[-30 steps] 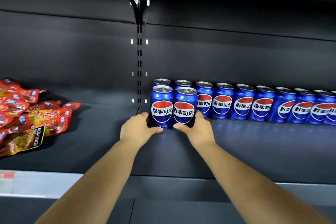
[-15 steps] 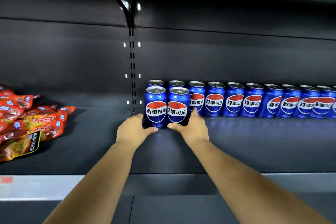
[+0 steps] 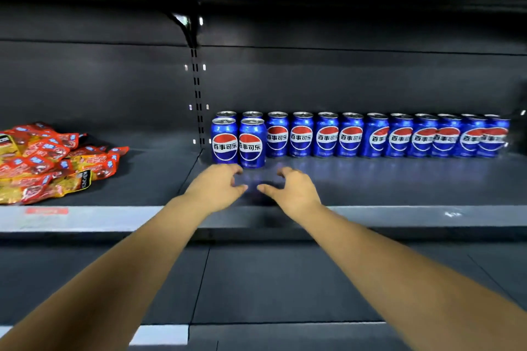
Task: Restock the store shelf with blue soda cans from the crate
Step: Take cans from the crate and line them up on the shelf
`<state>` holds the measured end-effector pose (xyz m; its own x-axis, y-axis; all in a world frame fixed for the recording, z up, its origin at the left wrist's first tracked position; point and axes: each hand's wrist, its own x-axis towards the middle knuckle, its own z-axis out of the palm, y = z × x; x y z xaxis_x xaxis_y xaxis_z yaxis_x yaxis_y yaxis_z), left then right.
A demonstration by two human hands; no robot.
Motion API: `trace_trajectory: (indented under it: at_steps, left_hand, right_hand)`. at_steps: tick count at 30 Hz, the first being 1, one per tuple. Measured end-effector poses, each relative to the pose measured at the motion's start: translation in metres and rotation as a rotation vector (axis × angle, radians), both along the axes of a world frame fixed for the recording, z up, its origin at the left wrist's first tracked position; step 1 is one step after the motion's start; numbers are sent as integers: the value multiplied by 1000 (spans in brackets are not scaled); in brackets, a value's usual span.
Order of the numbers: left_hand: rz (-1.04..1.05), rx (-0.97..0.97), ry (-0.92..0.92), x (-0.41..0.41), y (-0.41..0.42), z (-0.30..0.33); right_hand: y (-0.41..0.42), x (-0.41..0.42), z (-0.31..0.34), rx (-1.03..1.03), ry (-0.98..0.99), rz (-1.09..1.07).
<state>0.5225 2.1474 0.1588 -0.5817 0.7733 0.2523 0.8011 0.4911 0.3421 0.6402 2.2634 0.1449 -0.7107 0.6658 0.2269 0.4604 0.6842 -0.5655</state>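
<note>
1. We've got two front cans (image 3: 238, 143) standing upright on the shelf (image 3: 399, 179), touching each other and sitting directly in front of the leftmost cans of the back row (image 3: 362, 135).
2. Our left hand (image 3: 215, 186) and right hand (image 3: 293, 189) both hover just in front of the front cans, fingers loosely curled, each grip apart and holding nothing.
3. No crate in view, so more cans mean reaching somewhere off-frame.
4. Risk: a knuckle clipping the front cans on the way out would tip them into the back row, domino style.
5. The far end of the back row is blurry, so we can't really tell if those cans stand flush.
6. The snack packets (image 3: 54, 162) lie well left of the front cans, out of harm's way.
</note>
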Motion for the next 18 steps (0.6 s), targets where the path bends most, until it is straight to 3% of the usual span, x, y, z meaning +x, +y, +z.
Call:
trace_trajectory:
  at_steps: [10, 18]
  left_hand:
    - [-104, 30, 115, 190, -41, -16]
    - [-180, -5, 116, 311, -67, -47]
  right_hand:
    - [-49, 171, -11, 209, -104, 237]
    - [-59, 295, -33, 224, -137, 404]
